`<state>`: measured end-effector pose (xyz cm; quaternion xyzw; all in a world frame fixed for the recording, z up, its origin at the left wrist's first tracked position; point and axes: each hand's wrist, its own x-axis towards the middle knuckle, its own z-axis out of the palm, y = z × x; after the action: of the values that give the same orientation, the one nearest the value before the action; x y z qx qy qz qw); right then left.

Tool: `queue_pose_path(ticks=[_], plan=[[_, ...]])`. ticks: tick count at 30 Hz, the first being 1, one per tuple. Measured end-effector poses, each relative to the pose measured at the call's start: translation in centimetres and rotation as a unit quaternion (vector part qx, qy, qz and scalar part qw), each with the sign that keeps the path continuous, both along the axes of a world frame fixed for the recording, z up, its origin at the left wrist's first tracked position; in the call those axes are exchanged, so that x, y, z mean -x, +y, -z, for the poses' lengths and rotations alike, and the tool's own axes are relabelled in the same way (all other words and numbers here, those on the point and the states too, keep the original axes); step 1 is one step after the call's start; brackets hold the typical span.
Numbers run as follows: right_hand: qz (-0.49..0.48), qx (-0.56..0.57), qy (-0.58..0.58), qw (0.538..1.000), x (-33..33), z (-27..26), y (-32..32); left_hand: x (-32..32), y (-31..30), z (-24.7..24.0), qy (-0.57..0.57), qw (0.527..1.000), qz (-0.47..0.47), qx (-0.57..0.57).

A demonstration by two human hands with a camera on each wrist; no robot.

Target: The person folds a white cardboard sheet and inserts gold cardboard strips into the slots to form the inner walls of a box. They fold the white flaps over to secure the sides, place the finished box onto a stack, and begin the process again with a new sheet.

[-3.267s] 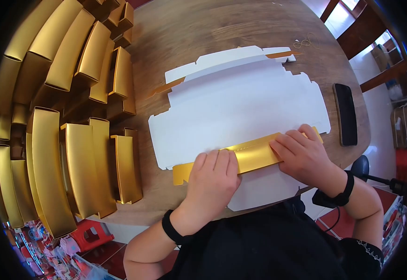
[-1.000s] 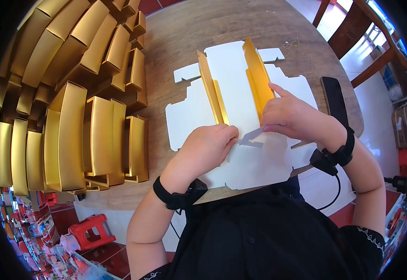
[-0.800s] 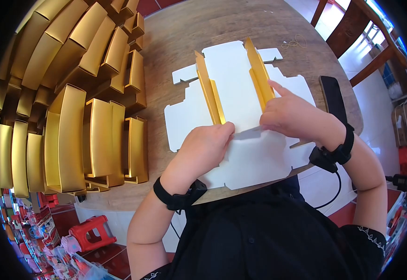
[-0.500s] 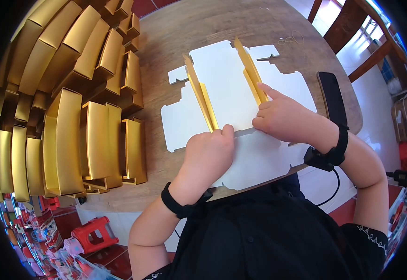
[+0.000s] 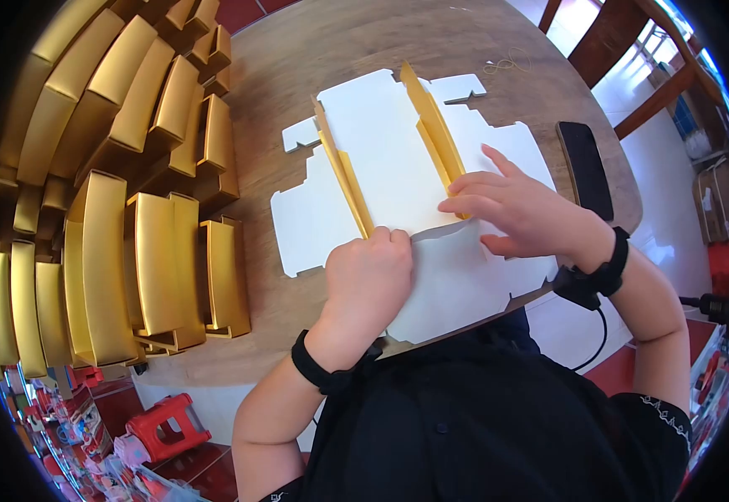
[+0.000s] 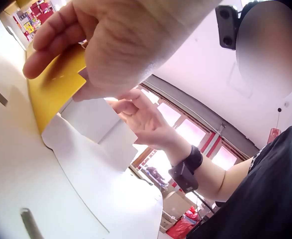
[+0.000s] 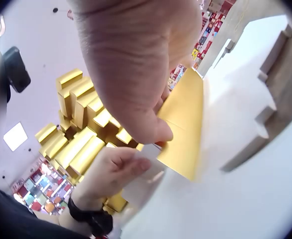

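Observation:
A flat white cardboard box blank (image 5: 381, 151) lies on the table, with more white card beneath it. Two gold side walls, the left wall (image 5: 341, 171) and the right wall (image 5: 433, 138), stand folded up along its length. My left hand (image 5: 368, 276) pinches the near end of the left wall, fingers over the gold face (image 6: 49, 99) in the left wrist view. Over the near end of the right wall, my right hand (image 5: 519, 205) has its fingers spread, thumb apart. From the right wrist view, a white end flap (image 7: 148, 153) shows by the left hand's fingertips.
Rows of folded gold boxes (image 5: 105, 268) stand stacked along the table's left side. A black phone (image 5: 586, 171) lies to the right, and a thin loop of string (image 5: 511, 63) farther back. A wooden chair (image 5: 611, 50) is beyond the table; a red stool (image 5: 169, 427) is below left.
The blank has been turned lengthwise and its gold sides raised. Lately the right hand's fingers have spread and its thumb has come off the near edge; the left hand keeps its place at the left wall.

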<state>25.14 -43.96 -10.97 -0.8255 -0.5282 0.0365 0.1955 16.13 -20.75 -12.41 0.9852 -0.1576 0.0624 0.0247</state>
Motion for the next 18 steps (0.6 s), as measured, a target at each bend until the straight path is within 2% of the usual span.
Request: queue_pose_path(ticks=[7,9,10,12,16,18], plan=[[-0.021,-0.038,0.005,0.999,-0.4,2.1,-0.3,0.0,-0.1,-0.2,-0.011,1.000,0.017,-0.006],[-0.083,-0.019,-0.130,0.988,-0.2,2.4,-0.6,-0.1,-0.1,-0.2,-0.013,1.000,0.017,-0.008],[-0.083,-0.018,-0.129,0.988,0.0,1.8,-1.0,-0.1,-0.1,-0.2,-0.016,1.000,0.015,-0.010],[-0.072,0.021,-0.056,0.996,0.5,0.1,-1.5,-0.1,0.0,-0.3,-0.016,1.000,0.018,0.000],[-0.038,0.018,-0.016,0.999,1.4,0.8,-1.3,-0.2,0.1,-0.3,-0.008,1.000,0.020,0.010],[-0.041,-0.059,-0.053,0.996,1.0,2.0,-0.9,-0.2,0.1,-0.6,-0.004,1.000,0.021,0.011]])
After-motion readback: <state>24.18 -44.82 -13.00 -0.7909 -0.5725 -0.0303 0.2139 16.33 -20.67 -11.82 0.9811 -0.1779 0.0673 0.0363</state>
